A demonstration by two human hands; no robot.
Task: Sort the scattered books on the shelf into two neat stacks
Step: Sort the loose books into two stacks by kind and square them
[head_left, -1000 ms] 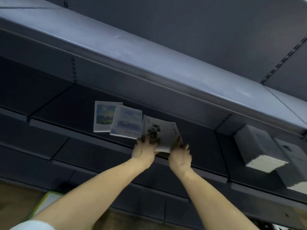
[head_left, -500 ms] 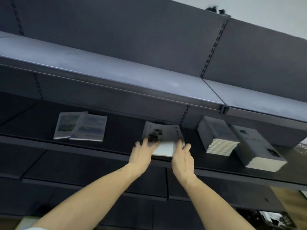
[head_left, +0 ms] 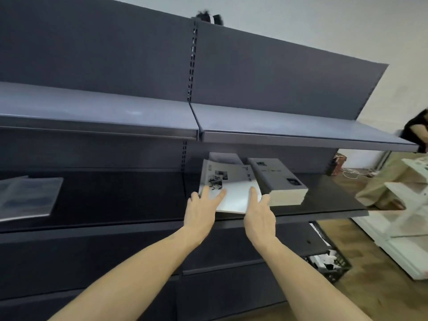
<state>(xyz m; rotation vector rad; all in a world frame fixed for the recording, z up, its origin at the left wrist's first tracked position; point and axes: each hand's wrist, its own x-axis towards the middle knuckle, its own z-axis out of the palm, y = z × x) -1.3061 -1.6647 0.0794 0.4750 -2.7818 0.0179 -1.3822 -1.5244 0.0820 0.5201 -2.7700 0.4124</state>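
Observation:
A white book (head_left: 234, 193) with black photos on its cover is held at its near edge by both hands. My left hand (head_left: 202, 210) lays its fingers on the cover's left part. My right hand (head_left: 259, 213) grips the right corner. The book hovers tilted over a grey stack (head_left: 223, 156), which it mostly hides. Touching its right side is a second thick grey stack (head_left: 278, 181). Two loose books (head_left: 25, 196), blurred, lie at the far left of the same dark shelf (head_left: 120, 200).
An upper grey shelf (head_left: 289, 128) overhangs the stacks closely. A black crate (head_left: 333, 265) of papers sits on the floor at lower right. White furniture (head_left: 410, 228) and another person (head_left: 416, 128) are at the far right.
Both hands have carried the white book to the right, away from the two loose books, until it hangs over the left stack. The view has swung right with them.

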